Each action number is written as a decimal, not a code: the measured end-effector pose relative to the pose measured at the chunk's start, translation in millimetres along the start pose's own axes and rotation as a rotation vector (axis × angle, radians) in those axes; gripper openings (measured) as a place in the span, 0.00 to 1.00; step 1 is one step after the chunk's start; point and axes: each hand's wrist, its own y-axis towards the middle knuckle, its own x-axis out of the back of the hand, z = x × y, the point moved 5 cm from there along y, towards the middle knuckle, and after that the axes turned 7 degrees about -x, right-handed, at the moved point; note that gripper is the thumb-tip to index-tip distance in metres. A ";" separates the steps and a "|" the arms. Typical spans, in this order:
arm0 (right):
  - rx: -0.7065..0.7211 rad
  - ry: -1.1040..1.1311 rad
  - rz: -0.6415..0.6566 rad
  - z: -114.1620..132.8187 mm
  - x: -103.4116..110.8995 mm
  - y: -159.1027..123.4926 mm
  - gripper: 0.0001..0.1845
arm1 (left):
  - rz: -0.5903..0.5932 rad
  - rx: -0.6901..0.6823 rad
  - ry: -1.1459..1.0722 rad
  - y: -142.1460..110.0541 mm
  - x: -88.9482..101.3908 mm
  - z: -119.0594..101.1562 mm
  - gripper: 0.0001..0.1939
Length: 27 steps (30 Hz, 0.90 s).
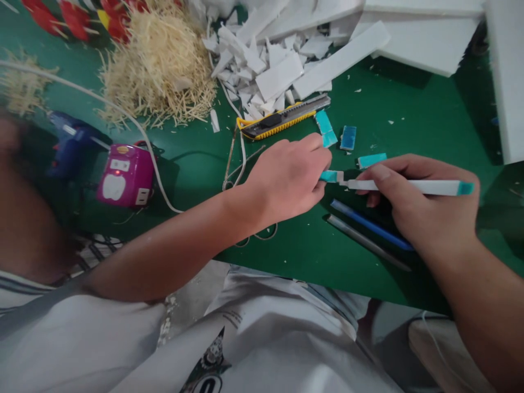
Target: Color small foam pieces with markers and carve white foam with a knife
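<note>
My left hand (289, 174) pinches a small foam piece (331, 176), mostly turquoise with a bare white end. In my right hand (426, 202) is a white marker (438, 188) with a teal end cap, its tip at the white end of that piece. Just beyond my hands lie a turquoise piece (371, 160), a blue piece (347, 138) and another turquoise piece (326, 129). The last one touches a yellow utility knife (284, 117). Below the marker are a blue stick (370, 224) and a grey stick (368, 242), partly behind my right hand.
White foam scraps (278, 71) and larger foam boards (421, 38) cover the back of the green table. Wood shavings (159, 65) are piled at back left. A magenta power socket (125, 174), a blue glue gun (67, 142) and a white cable (143, 134) lie left, near another person's arm.
</note>
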 end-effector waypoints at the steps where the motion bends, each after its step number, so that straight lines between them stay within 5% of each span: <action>1: 0.007 0.006 -0.019 0.7 0.8 0.1 0.07 | -0.001 0.000 0.002 0.2 0.2 -0.1 0.09; 27: -0.020 -0.001 -0.047 2.0 0.4 0.3 0.09 | 0.002 0.010 -0.008 1.0 -0.2 1.6 0.09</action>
